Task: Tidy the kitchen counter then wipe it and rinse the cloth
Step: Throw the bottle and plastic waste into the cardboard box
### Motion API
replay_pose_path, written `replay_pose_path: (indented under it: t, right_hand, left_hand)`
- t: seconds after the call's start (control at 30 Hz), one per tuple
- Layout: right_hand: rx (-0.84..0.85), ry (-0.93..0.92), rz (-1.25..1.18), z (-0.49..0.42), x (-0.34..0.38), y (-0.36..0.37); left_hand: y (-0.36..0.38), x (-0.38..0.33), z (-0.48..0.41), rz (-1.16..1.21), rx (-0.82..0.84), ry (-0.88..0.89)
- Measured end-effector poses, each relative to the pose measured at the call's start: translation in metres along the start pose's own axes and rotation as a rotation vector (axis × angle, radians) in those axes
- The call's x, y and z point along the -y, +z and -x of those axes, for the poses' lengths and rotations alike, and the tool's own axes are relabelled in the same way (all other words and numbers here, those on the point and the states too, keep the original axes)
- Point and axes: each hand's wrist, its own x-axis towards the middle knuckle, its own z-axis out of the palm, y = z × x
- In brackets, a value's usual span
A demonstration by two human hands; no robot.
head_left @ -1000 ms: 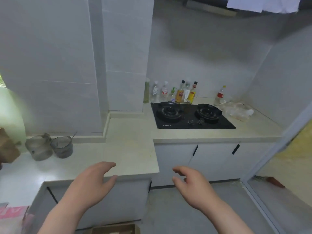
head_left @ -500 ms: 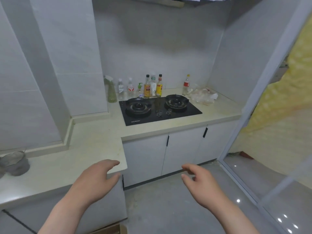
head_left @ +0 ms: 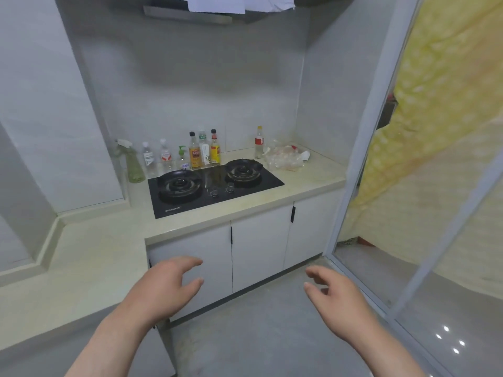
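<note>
An L-shaped cream counter runs from the left to a black two-burner hob. Behind the hob stand several bottles and a green spray bottle. A cola bottle and a crumpled clear plastic bag lie at the counter's far right. My left hand hovers empty by the counter's corner, fingers relaxed. My right hand hangs empty over the floor, fingers loosely spread. No cloth is in view.
White cabinet doors sit below the hob. A glass sliding door frame stands at the right with a yellow curtain behind it. The grey floor lies in front of me. A range hood hangs above.
The view has swung to the right: the pots on the left counter have left the frame and the hob is nearer the middle. Both hands stay empty in front of me.
</note>
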Motion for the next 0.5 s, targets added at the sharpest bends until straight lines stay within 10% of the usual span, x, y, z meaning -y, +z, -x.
replay_pose_path:
  t: [0.5]
  right_hand:
    - [0.001, 0.098, 0.071, -0.139, -0.058, -0.038]
  left_hand:
    - [0.065, -0.052, -0.181, 0.050, 0.076, 0.081]
